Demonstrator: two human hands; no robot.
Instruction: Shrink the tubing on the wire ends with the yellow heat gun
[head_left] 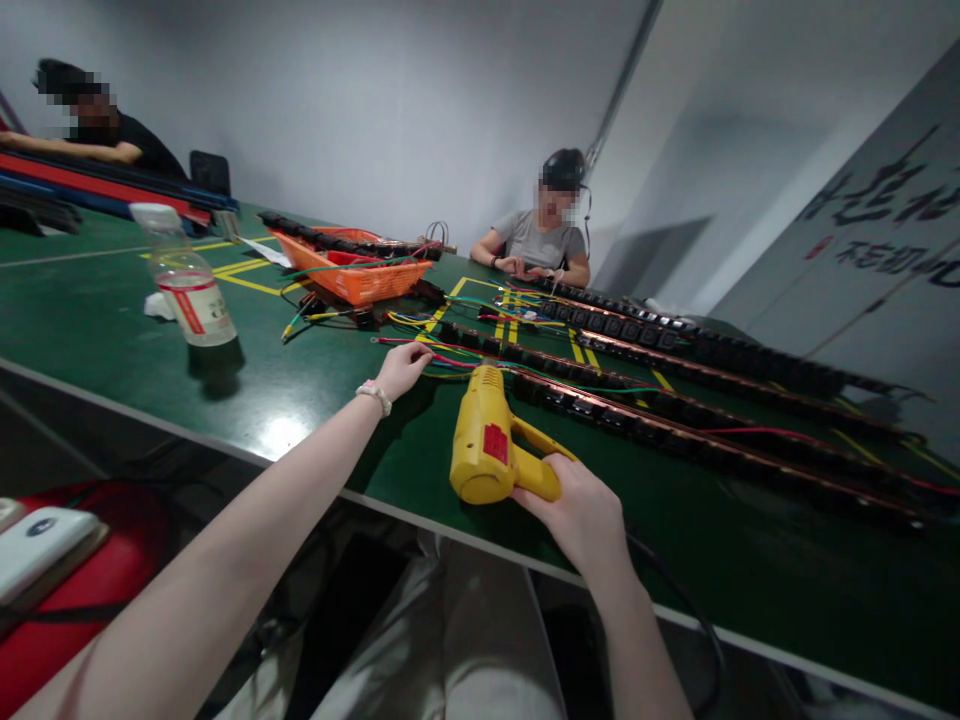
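My right hand (581, 510) is wrapped round the handle of a yellow heat gun (480, 440), whose nozzle points away from me toward the wires. Fingers pinched, my left hand (403, 370) holds a red wire (450, 361) near its end; a ring terminal (373, 340) sticks out to the left of the fingers. Green, yellow and blue wires run close beside it. They lead to a long black strip with copper bars (600, 410) that stretches off to the right. The heat gun's nozzle partly hides the wires behind it.
An orange basket (367, 285) with strips and wires stands beyond my left hand. A plastic bottle (195, 290) stands at the left of the green table (300, 370). More black strips (637, 335) lie at the right. One person (540, 235) sits across, another (127, 140) far left.
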